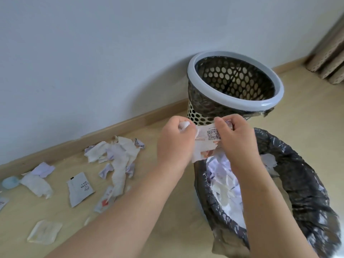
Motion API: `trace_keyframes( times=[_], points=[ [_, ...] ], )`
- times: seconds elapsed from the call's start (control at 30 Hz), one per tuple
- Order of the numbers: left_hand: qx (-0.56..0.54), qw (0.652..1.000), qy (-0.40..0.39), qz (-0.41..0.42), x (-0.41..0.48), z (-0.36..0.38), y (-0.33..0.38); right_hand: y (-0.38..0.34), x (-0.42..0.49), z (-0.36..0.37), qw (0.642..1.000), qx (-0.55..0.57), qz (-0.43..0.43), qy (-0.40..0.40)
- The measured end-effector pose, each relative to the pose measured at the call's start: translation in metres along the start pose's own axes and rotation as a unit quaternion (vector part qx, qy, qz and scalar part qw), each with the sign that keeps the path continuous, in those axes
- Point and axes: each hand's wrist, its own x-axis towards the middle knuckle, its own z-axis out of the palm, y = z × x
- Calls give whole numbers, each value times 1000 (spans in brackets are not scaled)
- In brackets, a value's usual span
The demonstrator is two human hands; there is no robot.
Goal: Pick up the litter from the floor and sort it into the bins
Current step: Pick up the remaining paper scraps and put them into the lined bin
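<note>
Your left hand and right hand each have a curled grip pinching one torn printed wrapper, held over the black-lined bin. Loose litter lies on the floor leftward, beside the wall.

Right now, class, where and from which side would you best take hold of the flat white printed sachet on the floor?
Pinch the flat white printed sachet by its right-hand edge, coming down from above. It lies flat on the pale wooden floor, so probably only an edge can be lifted, and that edge has bare floor beside it.
</note>
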Motion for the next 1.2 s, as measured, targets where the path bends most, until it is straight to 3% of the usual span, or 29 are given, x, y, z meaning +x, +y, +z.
trace_keyframes(
  times=[0.17, 0.3, 0.43, 0.6, 0.83, 0.97, 1.07, 1.2],
  points=[
    [13, 991, -129, 7, -8, 55, 13, 42, 10, -75, 992, -58, 99, 58],
    [104, 968, -216, 75, -6, 85, 0, 75, 16, -103, 974, -193, 118, -19],
    [321, 892, -291, 132, -8, 99, -20, 96, 16, -106, 950, -260, 139, -100],
    [438, 802, -358, 192, -14, 102, -25, 111, 14, -101, 942, -278, 147, -120],
    [520, 700, -397, 289, -9, 81, -15, 109, 12, -107, 927, -336, 89, -140],
    [588, 646, -361, 326, -7, 70, -8, 93, 4, -105, 865, -482, 54, -127],
    [623, 641, -362, 267, -9, 71, -4, 87, -2, -104, 844, -524, 50, -106],
    [634, 628, -391, 226, -14, 85, -5, 94, -4, -100, 876, -426, 120, -192]
  ],
)
